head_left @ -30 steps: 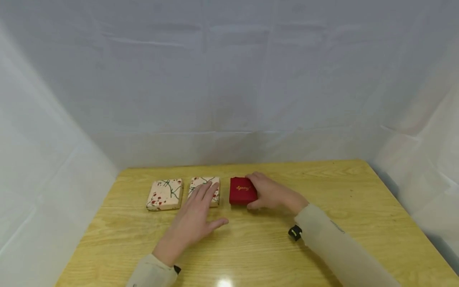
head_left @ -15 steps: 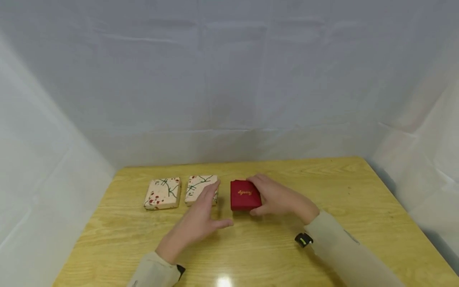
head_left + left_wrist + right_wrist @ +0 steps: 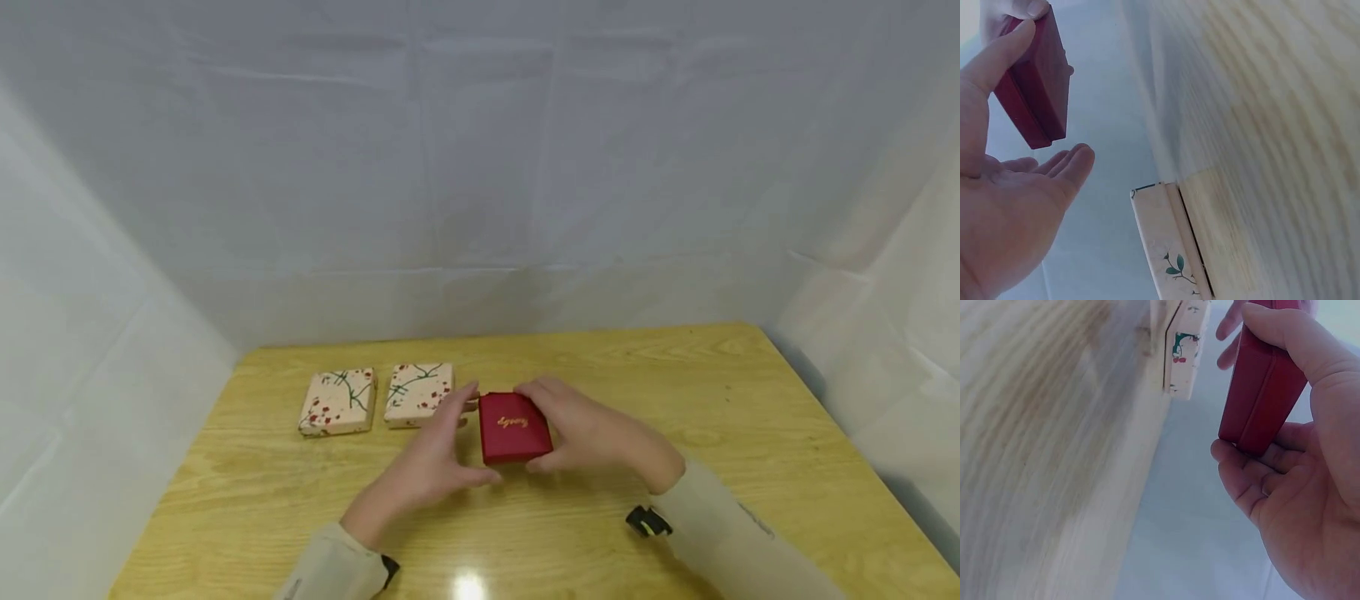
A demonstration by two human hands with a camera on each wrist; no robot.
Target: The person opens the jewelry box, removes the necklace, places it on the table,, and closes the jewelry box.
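Note:
My right hand [image 3: 600, 433] grips a small red jewelry box [image 3: 513, 429] with gold lettering on its lid, thumb on the near side and fingers on the far side. The wrist views show the red box [image 3: 1263, 387] held up off the table. On the box's left, my left hand [image 3: 427, 458] has its thumb and fingers spread toward it. In the left wrist view the left thumb [image 3: 1007, 53] overlaps the box; whether it touches I cannot tell. The left fingers are extended and apart from the box.
Two cream boxes with flower and branch patterns lie to the left, one far left [image 3: 339, 402] and one just behind my left hand [image 3: 416, 396]. The yellow wooden table [image 3: 750, 433] reaches a white cloth backdrop [image 3: 480, 167] behind and at both sides.
The red box, in my right hand, has come nearer to me and off the table. My left hand has moved rightward from over the middle floral box to beside the red box.

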